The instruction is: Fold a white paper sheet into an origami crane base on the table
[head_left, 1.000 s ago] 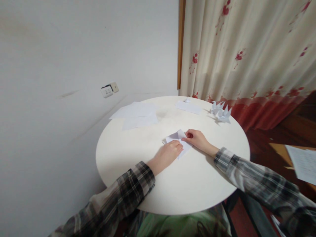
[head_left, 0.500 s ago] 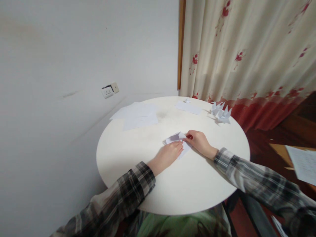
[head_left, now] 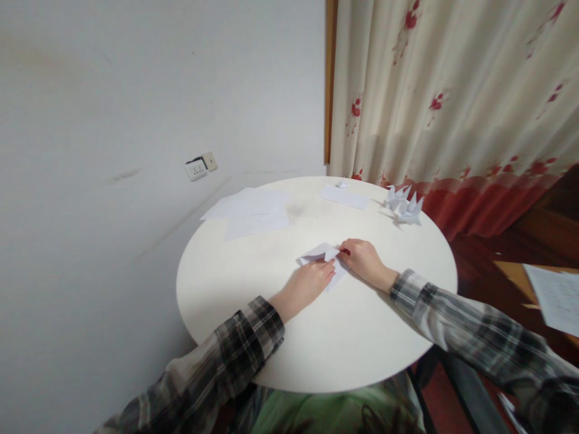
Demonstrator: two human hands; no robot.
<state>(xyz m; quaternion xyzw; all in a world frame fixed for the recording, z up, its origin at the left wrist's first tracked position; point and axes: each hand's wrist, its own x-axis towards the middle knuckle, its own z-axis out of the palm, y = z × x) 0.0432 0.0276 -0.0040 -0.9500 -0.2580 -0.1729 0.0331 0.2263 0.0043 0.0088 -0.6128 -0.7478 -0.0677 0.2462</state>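
A partly folded piece of white paper (head_left: 319,251) lies near the middle of the round white table (head_left: 235,307), with a flap raised along its far side. From the left, my left hand (head_left: 312,281) presses on the paper, its fingers together over the near part. My right hand (head_left: 363,259) is closed at the paper's right edge, thumb and forefinger pinching it beside the raised flap. The fingertips of both hands are close together, and the paper between them is partly hidden.
Flat white sheets (head_left: 253,208) overlap at the table's back left. Another sheet (head_left: 346,196) lies at the back, with a small folded piece (head_left: 342,184) beside it. Folded paper cranes (head_left: 408,211) stand at the back right. A wooden surface with papers (head_left: 554,298) is at far right.
The raised flap between my fingers has shifted slightly, its tip now bent lower. My right hand has moved a little to the left; my left hand has barely moved.
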